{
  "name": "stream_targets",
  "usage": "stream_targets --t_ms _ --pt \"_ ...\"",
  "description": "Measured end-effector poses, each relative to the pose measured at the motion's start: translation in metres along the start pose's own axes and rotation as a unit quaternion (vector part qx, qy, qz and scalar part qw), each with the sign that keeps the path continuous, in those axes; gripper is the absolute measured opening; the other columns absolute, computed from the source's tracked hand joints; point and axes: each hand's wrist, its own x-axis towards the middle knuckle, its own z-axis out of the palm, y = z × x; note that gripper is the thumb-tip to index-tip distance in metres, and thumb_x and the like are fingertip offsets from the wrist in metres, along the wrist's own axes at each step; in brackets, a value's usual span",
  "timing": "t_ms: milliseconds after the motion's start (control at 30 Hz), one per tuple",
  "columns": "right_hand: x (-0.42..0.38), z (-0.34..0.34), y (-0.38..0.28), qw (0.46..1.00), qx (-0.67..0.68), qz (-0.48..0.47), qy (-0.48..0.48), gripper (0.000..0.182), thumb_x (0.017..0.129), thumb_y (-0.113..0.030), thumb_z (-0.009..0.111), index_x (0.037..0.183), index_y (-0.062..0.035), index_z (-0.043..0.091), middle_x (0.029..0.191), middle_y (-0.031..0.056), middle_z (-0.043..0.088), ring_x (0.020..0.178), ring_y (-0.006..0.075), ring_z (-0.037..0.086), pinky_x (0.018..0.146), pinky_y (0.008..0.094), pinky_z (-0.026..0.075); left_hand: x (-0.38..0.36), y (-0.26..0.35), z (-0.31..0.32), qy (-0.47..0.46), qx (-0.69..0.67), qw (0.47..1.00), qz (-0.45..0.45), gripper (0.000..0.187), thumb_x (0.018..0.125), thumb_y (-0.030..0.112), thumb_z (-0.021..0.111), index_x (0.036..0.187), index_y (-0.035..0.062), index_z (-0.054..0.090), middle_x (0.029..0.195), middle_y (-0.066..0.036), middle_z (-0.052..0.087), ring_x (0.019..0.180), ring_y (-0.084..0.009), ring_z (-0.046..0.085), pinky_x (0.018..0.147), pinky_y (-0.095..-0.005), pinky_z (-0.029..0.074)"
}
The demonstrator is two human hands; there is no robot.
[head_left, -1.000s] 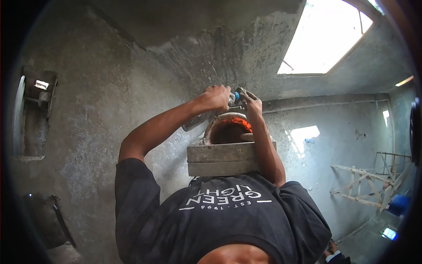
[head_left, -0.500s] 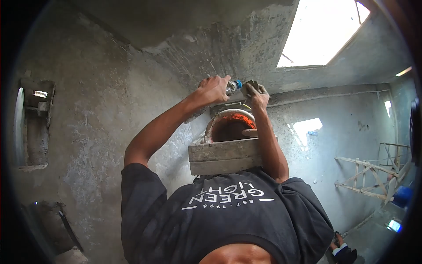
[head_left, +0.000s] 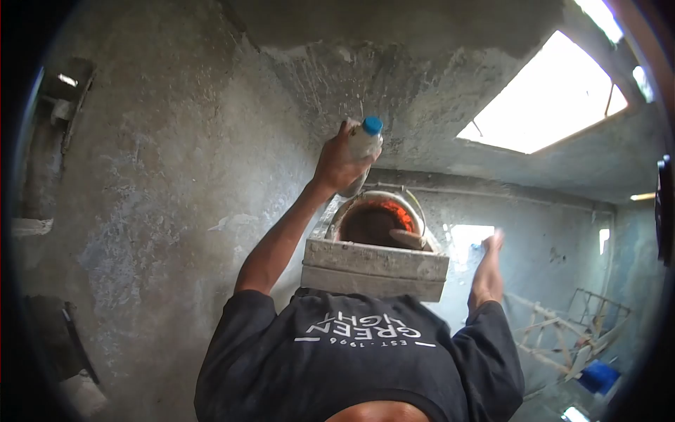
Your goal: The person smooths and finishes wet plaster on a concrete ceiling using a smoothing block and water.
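Observation:
My left hand (head_left: pixel 339 160) is wrapped round a clear plastic bottle (head_left: pixel 364 144) with a blue cap. The bottle is tilted, cap end up, in front of the wall. Far out to the right is my right hand (head_left: pixel 494 240), smeared by motion, in front of a bright patch of wall. Whether its fingers hold anything cannot be made out. Below the bottle sits a bucket (head_left: pixel 336 224) with an orange inside and a dark grey mass in it. A pale rounded tool end (head_left: pixel 408 239) rests at the bucket's right side.
A wooden board structure (head_left: pixel 376 271) stands between my chest and the bucket. Rough plastered wall (head_left: pixel 169 176) rises on the left. A bright opening (head_left: pixel 548 91) is at upper right. Wooden scaffolding (head_left: pixel 562 330) and a blue container (head_left: pixel 599 378) are lower right.
My hands have moved apart. The right hand, which held a grey block-like piece beside the bottle cap, has swung out right and down. The bottle has turned cap-up; the view has shifted.

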Motion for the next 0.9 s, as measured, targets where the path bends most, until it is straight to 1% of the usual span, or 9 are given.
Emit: stream_targets --t_ms 33,100,233,267,333,400,467,600,900 --pt "-0.101 -0.048 0.057 0.955 -0.247 0.122 0.113 0.033 0.083 -0.021 0.067 0.108 -0.0004 0.062 0.099 0.0102 0.067 0.089 0.0207 0.064 0.084 0.0346 0.051 -0.008 -0.005 0.001 0.014 -0.010 1.000 -0.002 0.049 0.077 0.030 0.078 0.113 0.0100 0.050 0.097 -0.014 0.068 0.092 -0.0316 0.069 0.081 -0.0408 0.054" --pt "0.018 -0.069 0.111 0.629 -0.642 0.300 0.320 0.039 0.073 -0.034 0.077 0.094 -0.0020 0.069 0.087 0.0129 0.071 0.075 0.0226 0.069 0.070 0.0365 0.056 -0.013 -0.022 -0.006 0.071 -0.012 0.997 0.010 0.046 0.078 0.029 0.078 0.110 0.0094 0.051 0.098 -0.012 0.068 0.091 -0.0274 0.069 0.080 -0.0381 0.053" --pt "0.018 -0.031 0.054 0.747 -0.494 0.324 0.304 0.030 0.077 -0.027 0.075 0.091 -0.0023 0.067 0.078 0.0083 0.069 0.067 0.0173 0.067 0.066 0.0334 0.056 -0.023 -0.050 -0.014 0.108 -0.045 0.993 -0.025 0.046 0.078 0.027 0.078 0.110 0.0077 0.051 0.097 -0.011 0.067 0.090 -0.0254 0.068 0.080 -0.0365 0.053" --pt "0.031 0.067 0.003 0.853 -0.345 0.206 0.332 0.017 0.080 -0.018 0.072 0.089 -0.0042 0.066 0.072 0.0024 0.065 0.063 0.0142 0.064 0.058 0.0304 0.052 -0.025 -0.064 -0.010 0.116 -0.038 0.992 -0.036 0.046 0.078 0.027 0.078 0.110 0.0077 0.051 0.095 -0.010 0.067 0.089 -0.0242 0.068 0.079 -0.0365 0.053" --pt "0.086 0.087 0.011 0.848 -0.431 0.132 0.280 0.009 0.085 -0.014 0.069 0.085 -0.0052 0.066 0.074 0.0032 0.065 0.058 0.0131 0.058 0.050 0.0256 0.046 -0.030 -0.076 -0.009 0.117 -0.052 0.990 -0.063 0.046 0.078 0.027 0.079 0.110 0.0075 0.051 0.095 -0.010 0.067 0.089 -0.0235 0.068 0.079 -0.0364 0.053" --pt "0.154 0.091 0.049 0.933 -0.353 -0.057 0.027 0.018 0.091 -0.019 0.065 0.097 -0.0026 0.067 0.082 0.0017 0.066 0.067 0.0134 0.061 0.055 0.0277 0.047 -0.028 -0.090 -0.014 0.118 -0.048 0.988 -0.092 0.047 0.078 0.027 0.079 0.110 0.0068 0.052 0.094 -0.010 0.067 0.088 -0.0213 0.067 0.079 -0.0359 0.052" --pt "0.185 0.222 0.011 0.968 -0.229 0.065 0.084 0.025 0.090 -0.014 0.065 0.111 -0.0012 0.067 0.098 0.0055 0.071 0.084 0.0138 0.066 0.067 0.0259 0.051 -0.029 -0.103 -0.017 0.122 -0.052 0.985 -0.108 0.048 0.077 0.028 0.079 0.111 0.0072 0.051 0.094 -0.011 0.066 0.087 -0.0250 0.068 0.078 -0.0374 0.053" --pt "0.281 0.374 0.009 0.855 -0.479 -0.196 -0.036 0.024 0.088 -0.022 0.064 0.106 -0.0091 0.072 0.101 0.0076 0.072 0.091 0.0201 0.068 0.083 0.0296 0.050 -0.032 -0.126 -0.023 0.134 -0.053 0.980 -0.135 0.050 0.076 0.028 0.080 0.111 0.0077 0.051 0.092 -0.012 0.066 0.085 -0.0276 0.068 0.075 -0.0379 0.054" --pt "0.411 0.598 -0.071 0.750 -0.310 -0.570 0.124 0.024 0.083 0.001 0.065 0.103 -0.0072 0.074 0.104 0.0076 0.071 0.094 0.0219 0.068 0.088 0.0341 0.053 -0.045 -0.160 -0.025 0.148 -0.039 0.967 -0.203 0.051 0.072 0.020 0.083 0.109 0.0065 0.052 0.094 -0.013 0.067 0.084 -0.0257 0.070 0.074 -0.0354 0.055"
